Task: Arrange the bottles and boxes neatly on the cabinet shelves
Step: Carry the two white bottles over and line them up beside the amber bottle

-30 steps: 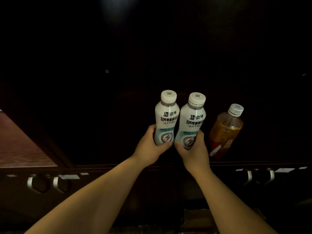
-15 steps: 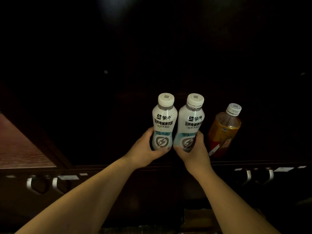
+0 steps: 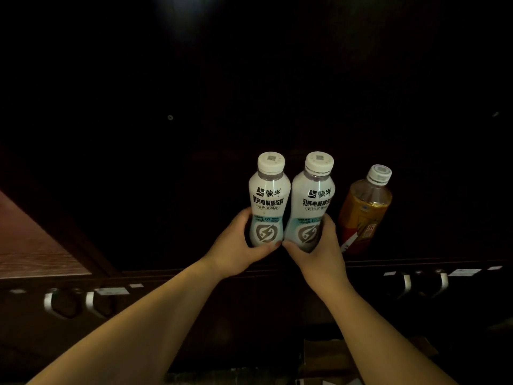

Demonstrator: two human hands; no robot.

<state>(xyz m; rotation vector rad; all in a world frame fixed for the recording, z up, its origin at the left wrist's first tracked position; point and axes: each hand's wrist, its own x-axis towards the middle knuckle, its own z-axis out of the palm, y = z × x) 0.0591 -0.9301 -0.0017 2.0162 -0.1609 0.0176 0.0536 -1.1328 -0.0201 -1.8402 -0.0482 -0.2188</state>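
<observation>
The left white bottle (image 3: 268,201) is being gripped low down by the left hand (image 3: 238,247), and the right white bottle (image 3: 313,202) by the right hand (image 3: 319,252). Both are being held upright, touching side by side, over the dark cabinet shelf (image 3: 416,263). Farther right, the amber bottle (image 3: 365,209) is being left standing just beside them.

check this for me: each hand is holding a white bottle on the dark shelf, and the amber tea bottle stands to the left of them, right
Not quite. In the head view the amber tea bottle stands to the right of the pair, beside the right hand, not to the left. The rest holds: the left hand grips one white bottle and the right hand the other white bottle.
</observation>
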